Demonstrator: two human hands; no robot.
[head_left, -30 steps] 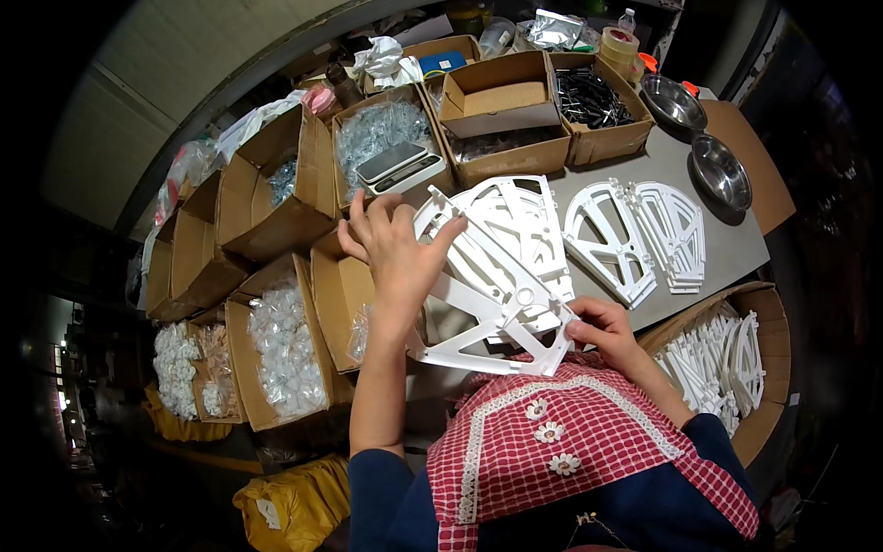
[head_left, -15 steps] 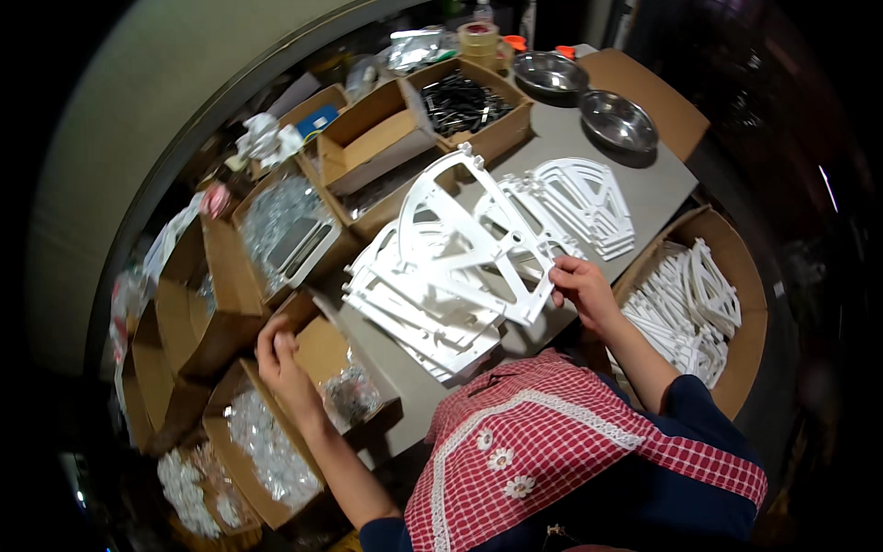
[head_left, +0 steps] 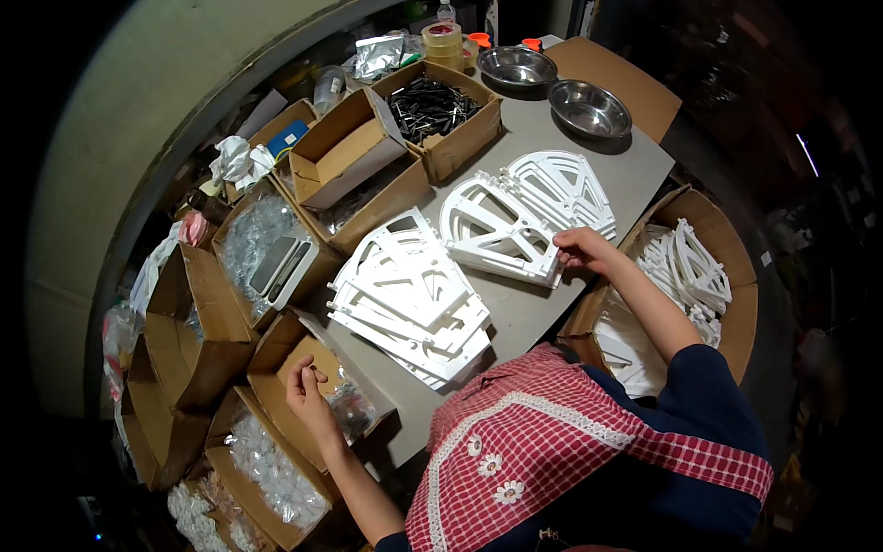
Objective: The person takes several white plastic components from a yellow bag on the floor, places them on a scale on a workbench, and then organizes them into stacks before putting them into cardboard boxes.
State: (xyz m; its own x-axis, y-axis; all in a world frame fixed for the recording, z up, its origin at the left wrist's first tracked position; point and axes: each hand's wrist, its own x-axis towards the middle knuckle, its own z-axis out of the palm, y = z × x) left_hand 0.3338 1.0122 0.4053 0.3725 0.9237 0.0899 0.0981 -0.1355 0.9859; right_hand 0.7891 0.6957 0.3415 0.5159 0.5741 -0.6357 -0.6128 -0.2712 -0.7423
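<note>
My right hand has its fingers closed at the near right corner of a white fan-shaped plastic frame, which lies on top of a stack of similar frames on the table. My left hand is in the air over an open cardboard box with small clear packets in it. Its fingers are curled in toward the thumb; whatever they may hold is too small to make out. Between the hands lies another fanned pile of white frames. A third stack sits just behind the right-hand one.
At the right, a deep cardboard box holds many white frames. Two steel bowls stand at the back of the grey table. Boxes of black parts and clear plastic bags line the left side, beside tape rolls.
The frame that my right hand held tilted up is now down flat on the middle stack. My left hand has moved a little right and lower. The whole view has shifted slightly.
</note>
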